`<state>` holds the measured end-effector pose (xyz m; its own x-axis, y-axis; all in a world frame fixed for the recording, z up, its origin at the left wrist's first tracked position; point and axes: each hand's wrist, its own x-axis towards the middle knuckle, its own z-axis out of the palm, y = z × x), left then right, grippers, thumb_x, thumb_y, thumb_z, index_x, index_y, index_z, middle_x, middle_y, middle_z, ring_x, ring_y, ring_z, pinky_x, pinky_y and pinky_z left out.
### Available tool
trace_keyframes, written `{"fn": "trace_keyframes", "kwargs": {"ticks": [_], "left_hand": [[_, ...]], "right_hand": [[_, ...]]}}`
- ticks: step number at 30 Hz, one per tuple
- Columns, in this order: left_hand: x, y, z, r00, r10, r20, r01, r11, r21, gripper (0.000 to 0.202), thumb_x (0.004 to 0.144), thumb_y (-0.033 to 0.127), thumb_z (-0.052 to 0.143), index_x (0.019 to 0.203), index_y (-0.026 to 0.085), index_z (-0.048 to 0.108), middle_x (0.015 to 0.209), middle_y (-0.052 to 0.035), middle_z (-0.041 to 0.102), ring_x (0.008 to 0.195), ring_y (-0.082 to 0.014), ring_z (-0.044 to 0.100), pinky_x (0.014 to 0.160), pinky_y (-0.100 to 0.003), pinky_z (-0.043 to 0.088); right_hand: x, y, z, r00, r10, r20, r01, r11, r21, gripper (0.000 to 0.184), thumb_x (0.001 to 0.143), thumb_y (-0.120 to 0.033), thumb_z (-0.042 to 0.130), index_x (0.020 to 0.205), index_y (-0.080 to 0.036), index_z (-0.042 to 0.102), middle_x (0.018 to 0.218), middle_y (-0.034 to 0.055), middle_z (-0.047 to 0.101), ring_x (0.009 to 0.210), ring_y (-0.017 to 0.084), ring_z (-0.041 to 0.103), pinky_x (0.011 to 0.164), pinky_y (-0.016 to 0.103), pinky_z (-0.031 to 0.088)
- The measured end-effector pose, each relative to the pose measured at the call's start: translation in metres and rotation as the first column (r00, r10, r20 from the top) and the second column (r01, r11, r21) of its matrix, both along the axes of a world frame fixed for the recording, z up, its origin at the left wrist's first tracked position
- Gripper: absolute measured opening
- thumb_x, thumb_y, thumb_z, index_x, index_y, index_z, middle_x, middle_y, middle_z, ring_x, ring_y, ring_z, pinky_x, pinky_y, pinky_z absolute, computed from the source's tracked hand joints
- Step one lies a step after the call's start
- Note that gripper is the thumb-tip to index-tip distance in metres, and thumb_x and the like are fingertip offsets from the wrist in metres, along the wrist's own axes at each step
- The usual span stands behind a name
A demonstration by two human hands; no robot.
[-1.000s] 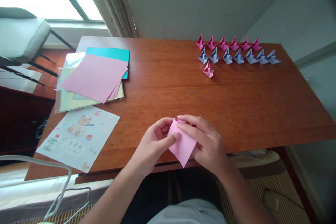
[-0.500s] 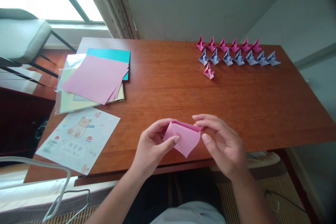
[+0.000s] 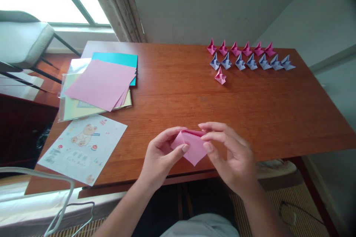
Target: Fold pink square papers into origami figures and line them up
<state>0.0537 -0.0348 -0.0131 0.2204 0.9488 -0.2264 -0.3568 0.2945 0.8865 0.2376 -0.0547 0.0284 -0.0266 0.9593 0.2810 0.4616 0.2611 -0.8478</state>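
Pink paper, 1 piece, lower centre of frame: mid-fold, looks like! Left hand clamps it, thumb on top; right hand at right edge, pinch unclear. Next crease likely needs edges aligned.

The left hand is set in a pinch, its thumb extended toward the far right. The right hand is positioned opposite, its fingers curved leftward and slightly parted. Both forearms are angled inward from the near side.
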Motion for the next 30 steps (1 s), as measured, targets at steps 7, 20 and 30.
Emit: {"fn": "trace_keyframes", "kwargs": {"ticks": [7, 20, 30], "left_hand": [[0.001, -0.002, 0.0, 1.0, 0.006, -0.016, -0.005, 1.0, 0.023, 0.028, 0.078, 0.018, 0.084, 0.105, 0.025, 0.077, 0.104, -0.0028, 0.076, 0.093, -0.0146, 0.068, 0.082, -0.021, 0.056], [0.005, -0.002, 0.008, 0.996, 0.042, 0.073, -0.03, 0.987, -0.16, 0.026, 0.08, 0.026, 0.083, 0.104, 0.022, 0.075, 0.099, -0.0028, 0.073, 0.082, -0.011, 0.064, 0.072, -0.018, 0.052], [0.009, 0.003, 0.01, 0.992, 0.118, 0.033, -0.105, 0.958, -0.267, 0.023, 0.082, 0.038, 0.08, 0.089, 0.017, 0.079, 0.088, -0.0072, 0.078, 0.077, -0.0146, 0.067, 0.068, -0.021, 0.052]], "right_hand": [[-0.008, 0.004, 0.001, 0.995, -0.02, 0.099, 0.016, 0.999, 0.044, 0.013, 0.091, -0.018, 0.065, 0.102, -0.022, 0.071, 0.12, 0.0067, 0.069, 0.111, 0.021, 0.065, 0.096, 0.037, 0.053], [0.002, -0.002, -0.014, 0.986, 0.015, 0.167, -0.044, 0.984, 0.17, 0.023, 0.088, -0.007, 0.067, 0.107, -0.02, 0.071, 0.113, 0.0077, 0.072, 0.106, 0.019, 0.067, 0.094, 0.033, 0.054], [0.003, -0.003, -0.018, 0.979, 0.006, 0.202, -0.067, 0.954, 0.293, 0.031, 0.087, 0.001, 0.066, 0.109, -0.019, 0.073, 0.108, 0.01, 0.075, 0.1, 0.02, 0.068, 0.086, 0.036, 0.057]]}}
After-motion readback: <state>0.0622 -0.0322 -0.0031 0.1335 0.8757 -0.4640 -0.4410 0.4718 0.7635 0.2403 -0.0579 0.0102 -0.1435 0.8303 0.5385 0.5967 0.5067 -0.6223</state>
